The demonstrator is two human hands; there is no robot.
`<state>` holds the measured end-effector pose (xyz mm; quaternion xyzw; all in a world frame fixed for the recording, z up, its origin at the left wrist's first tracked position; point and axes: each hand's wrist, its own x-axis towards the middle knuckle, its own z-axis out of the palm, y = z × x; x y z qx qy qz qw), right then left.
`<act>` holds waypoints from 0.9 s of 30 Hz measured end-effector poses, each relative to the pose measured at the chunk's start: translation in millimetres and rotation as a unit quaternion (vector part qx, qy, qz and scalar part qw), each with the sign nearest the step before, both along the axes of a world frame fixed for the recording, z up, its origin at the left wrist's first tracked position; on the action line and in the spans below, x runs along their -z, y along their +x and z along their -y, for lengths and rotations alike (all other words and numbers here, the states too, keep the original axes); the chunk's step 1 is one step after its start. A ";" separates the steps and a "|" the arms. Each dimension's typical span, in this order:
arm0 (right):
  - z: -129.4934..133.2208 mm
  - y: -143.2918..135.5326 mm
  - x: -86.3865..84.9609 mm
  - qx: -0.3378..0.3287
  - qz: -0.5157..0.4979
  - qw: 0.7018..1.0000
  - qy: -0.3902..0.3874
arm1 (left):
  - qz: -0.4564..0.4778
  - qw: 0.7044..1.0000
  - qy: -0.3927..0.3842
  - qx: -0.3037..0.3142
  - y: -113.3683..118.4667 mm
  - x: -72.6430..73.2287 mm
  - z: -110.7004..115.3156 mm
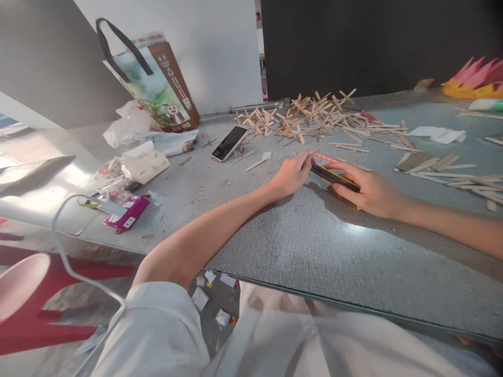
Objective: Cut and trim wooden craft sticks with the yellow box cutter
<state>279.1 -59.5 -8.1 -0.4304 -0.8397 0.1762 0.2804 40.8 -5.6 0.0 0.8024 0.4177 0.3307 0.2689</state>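
My right hand (371,191) is wrapped round a black and yellow box cutter (337,179), held low over the grey table and slanting toward my left hand. My left hand (293,174) is closed in a pinch on a thin wooden craft stick (313,153), whose tip shows above the fingers. The cutter's front end is close beside those fingers; its blade is too small to make out. Just behind both hands a narrow red strip (324,157) lies on the table. Past it spreads a pile of wooden sticks (298,118), several joined into crosses.
A phone (230,143) lies left of the pile. Further left stand a carton with a handle (165,84) and a purple packet (128,213). More sticks (467,180) and white paper (438,134) lie right. A white cable (63,251) hangs near a red stool (35,303).
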 end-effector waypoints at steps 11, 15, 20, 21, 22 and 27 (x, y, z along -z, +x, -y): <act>-1.3 2.3 3.3 0.000 -0.006 1.000 -0.007 | 0.000 1.000 0.005 -0.005 -0.1 0.9 0.2; -1.4 1.7 2.7 -0.003 -0.008 1.000 -0.005 | 0.006 1.000 0.004 0.000 0.4 1.7 -1.0; -0.9 1.2 0.8 0.000 0.001 1.000 -0.001 | 0.006 1.000 0.010 0.002 0.3 1.9 -1.7; -0.7 1.1 0.5 0.001 0.002 1.000 -0.001 | 0.006 1.000 0.010 0.002 0.2 1.9 -1.6; -0.5 0.9 0.2 0.002 0.002 1.000 0.000 | 0.005 1.000 0.008 0.002 0.1 2.0 -1.5; 1.1 -1.2 -2.5 0.001 0.008 1.000 0.008 | 0.007 1.000 0.007 0.002 0.0 2.5 -1.6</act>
